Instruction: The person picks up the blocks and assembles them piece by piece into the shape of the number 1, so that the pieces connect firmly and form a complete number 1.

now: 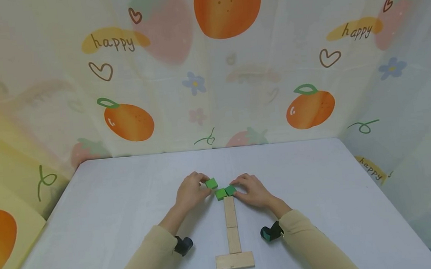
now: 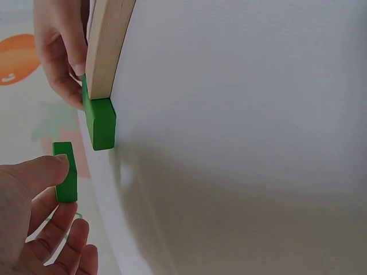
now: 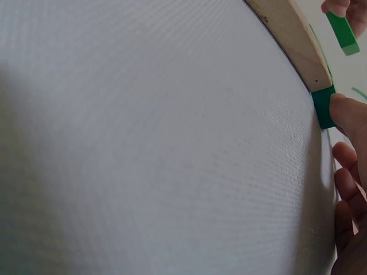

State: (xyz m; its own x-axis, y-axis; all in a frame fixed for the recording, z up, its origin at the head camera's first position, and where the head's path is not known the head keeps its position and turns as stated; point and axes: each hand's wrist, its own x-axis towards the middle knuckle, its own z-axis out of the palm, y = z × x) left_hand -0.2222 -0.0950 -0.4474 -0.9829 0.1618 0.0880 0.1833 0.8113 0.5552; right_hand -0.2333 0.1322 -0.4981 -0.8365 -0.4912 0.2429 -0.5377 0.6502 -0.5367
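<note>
My left hand (image 1: 192, 191) pinches a small green block (image 1: 211, 183) between thumb and fingers, held up off the white table. Just below and right of it, another green block (image 1: 220, 194) lies at the far end of a line of wooden planks. Beside that one is a darker green block (image 1: 230, 190), which my right hand (image 1: 254, 191) pinches with thumb and fingertips. In the right wrist view, the darker block (image 3: 324, 107) sits against the end of a wooden plank (image 3: 295, 43). Both green end blocks meet the upper plank (image 1: 230, 212).
A second plank (image 1: 233, 240) continues the line toward me, and a crosswise plank (image 1: 235, 261) lies at its near end, forming an upside-down T. Dark wrist cameras (image 1: 183, 245) hang under both sleeves. A fruit-patterned curtain (image 1: 221, 108) stands behind the white table (image 1: 127, 180).
</note>
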